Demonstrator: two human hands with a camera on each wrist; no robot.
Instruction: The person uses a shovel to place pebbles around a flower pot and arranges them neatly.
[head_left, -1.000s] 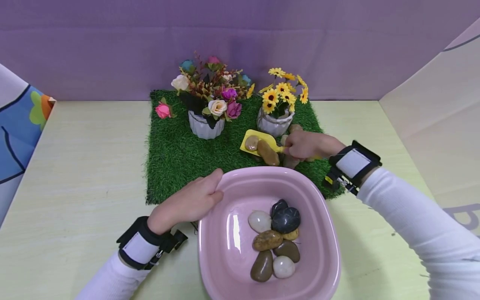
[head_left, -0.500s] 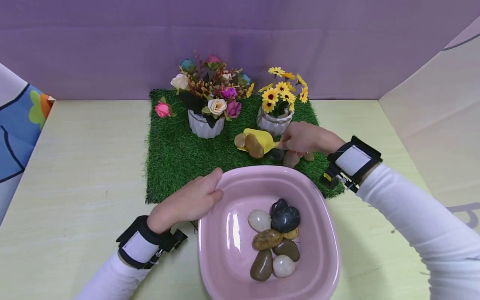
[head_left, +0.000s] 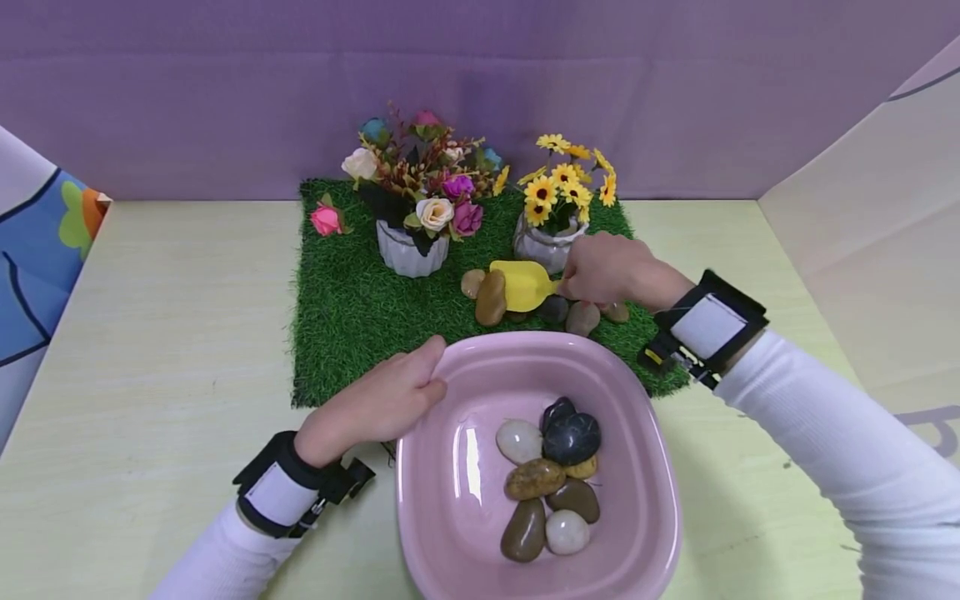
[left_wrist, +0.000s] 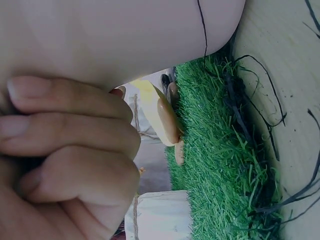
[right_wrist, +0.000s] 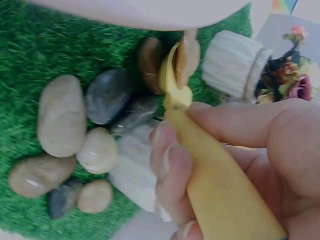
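Note:
My left hand (head_left: 378, 400) grips the upper left rim of a pink basin (head_left: 431, 517); in the left wrist view its curled fingers (left_wrist: 75, 120) lie against the basin wall. Several white, brown and black stones (head_left: 525, 529) lie inside. My right hand (head_left: 606, 268) holds a yellow toy shovel (head_left: 525, 285) by its handle (right_wrist: 215, 175), low over the green turf mat. A long brown stone (head_left: 491, 298) lies at the blade's front edge, with a small tan stone (head_left: 472, 283) just beyond it. Grey and brown stones (head_left: 582, 318) lie on the mat below my right hand.
Two white flowerpots stand on the turf mat (head_left: 352, 308): one with mixed roses (head_left: 412, 250), one with yellow flowers (head_left: 540, 246) right behind the shovel. A loose pink rose (head_left: 326, 219) lies at the mat's left. A purple backdrop (head_left: 480, 83) rises behind the table (head_left: 165, 333).
The shovel has moved left and its blade has tilted. The brown and tan stones have slid from on the blade to its front edge. My left hand and the basin stay put.

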